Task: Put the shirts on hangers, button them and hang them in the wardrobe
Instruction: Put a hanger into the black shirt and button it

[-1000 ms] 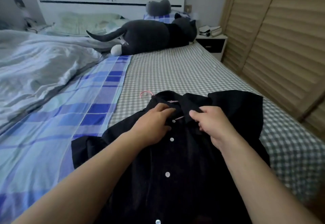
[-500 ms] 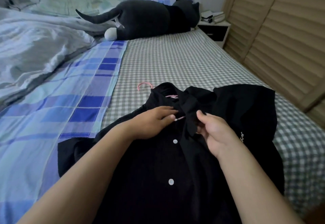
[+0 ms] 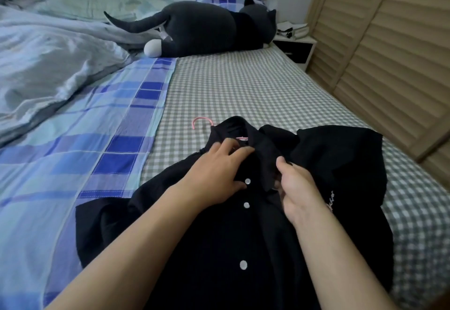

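Now left hand (image 3: 219, 168) presses shirt (image 3: 243, 236) flat, fingers spread; right hand (image 3: 295, 188) pinches placket.

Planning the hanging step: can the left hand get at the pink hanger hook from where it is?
Probably yes: the pink hanger hook lies uncovered on the checked sheet, just beyond the left hand.

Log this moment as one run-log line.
stage: buttoning near collar | black shirt on bed, pink hanger inside | left hand on placket | right hand grips placket edge

Both hands (image 3: 255, 175) on black shirt (image 3: 243, 236)
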`<state>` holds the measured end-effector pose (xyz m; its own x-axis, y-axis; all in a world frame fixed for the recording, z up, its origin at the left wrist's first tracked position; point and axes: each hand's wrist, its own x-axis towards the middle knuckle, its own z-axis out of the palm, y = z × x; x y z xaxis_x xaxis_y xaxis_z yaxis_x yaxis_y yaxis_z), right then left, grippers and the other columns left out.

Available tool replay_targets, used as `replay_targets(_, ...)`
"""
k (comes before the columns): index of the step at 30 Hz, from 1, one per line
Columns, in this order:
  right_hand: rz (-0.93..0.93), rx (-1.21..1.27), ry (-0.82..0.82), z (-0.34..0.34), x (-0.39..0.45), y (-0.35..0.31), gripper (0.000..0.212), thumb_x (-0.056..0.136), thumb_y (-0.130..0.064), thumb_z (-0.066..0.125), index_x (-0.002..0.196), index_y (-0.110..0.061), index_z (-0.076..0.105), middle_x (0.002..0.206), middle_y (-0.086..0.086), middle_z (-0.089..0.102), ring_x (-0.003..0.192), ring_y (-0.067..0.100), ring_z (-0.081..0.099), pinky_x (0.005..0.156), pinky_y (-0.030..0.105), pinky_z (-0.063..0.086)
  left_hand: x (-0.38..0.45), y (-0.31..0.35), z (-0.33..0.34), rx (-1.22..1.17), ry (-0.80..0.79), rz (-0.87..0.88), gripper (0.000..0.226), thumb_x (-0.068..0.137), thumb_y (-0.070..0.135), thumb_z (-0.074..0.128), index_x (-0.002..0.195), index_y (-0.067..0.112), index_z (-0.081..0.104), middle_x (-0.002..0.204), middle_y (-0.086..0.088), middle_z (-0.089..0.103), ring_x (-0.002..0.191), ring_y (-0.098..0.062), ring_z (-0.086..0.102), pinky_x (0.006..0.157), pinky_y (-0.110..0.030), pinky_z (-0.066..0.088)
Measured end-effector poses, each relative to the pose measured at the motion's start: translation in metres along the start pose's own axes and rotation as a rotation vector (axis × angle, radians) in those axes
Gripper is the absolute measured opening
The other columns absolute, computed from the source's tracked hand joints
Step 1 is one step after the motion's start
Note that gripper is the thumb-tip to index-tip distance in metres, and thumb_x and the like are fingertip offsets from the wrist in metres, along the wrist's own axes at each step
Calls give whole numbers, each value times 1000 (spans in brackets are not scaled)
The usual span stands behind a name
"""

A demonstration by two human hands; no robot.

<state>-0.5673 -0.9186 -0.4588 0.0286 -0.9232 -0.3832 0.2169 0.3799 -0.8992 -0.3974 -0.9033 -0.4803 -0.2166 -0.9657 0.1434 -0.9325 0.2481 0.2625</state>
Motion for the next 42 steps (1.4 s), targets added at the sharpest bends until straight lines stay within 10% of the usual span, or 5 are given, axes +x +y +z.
replay_targets(8, 56, 186, -27, -19, 5, -4, 36, 109, -26, 43, 118, -1, 66, 98, 17, 76, 84, 25, 72, 81, 41, 60, 81, 8, -33, 183, -450, 75, 96, 59, 63, 85, 125, 29, 24, 122, 8, 60, 121, -23, 57, 114, -46, 31)
replay_targets(17, -5, 91, -153, -24, -9, -14, 47, 110, -37, 37, 118, -3, 67, 107, 14, 76, 100, 28, 74, 86, 43, 58, 1, 5, -49, -191, -92, -94, 18, 85, 40, 78, 83, 26, 67, 76, 10, 64, 78, -10, 60, 76, -30, 42)
replay_targets(31, -266, -843, -220, 7, -22, 1, 11, 79, -21, 79, 87, -20, 72, 83, -6, 75, 80, 12, 71, 73, 32, 57, -34, 12, 1, -548, 123, -352, 27, 77, 41, 84, 70, 26, 62, 67, 10, 64, 65, -8, 58, 66, -29, 45)
replay_targets(35, -160, -634, -140, 2, -20, -6, 5, 81, 0, 66, 83, -4, 69, 73, 10, 68, 68, 21, 62, 51, 27, 47, -32, 11, -3, -559, 119, -364, 26, 75, 40, 85, 72, 27, 63, 72, 8, 67, 74, -13, 64, 77, -38, 54)
replay_targets(42, -1, -279, -230, 6, -35, 6, 17, 96, 3, 59, 104, -5, 71, 96, 10, 78, 88, 21, 77, 71, 32, 59, -36, 13, -11, -587, 98, -347, 11, 84, 24, 80, 86, 31, 71, 84, 13, 71, 82, -4, 67, 82, -30, 55)
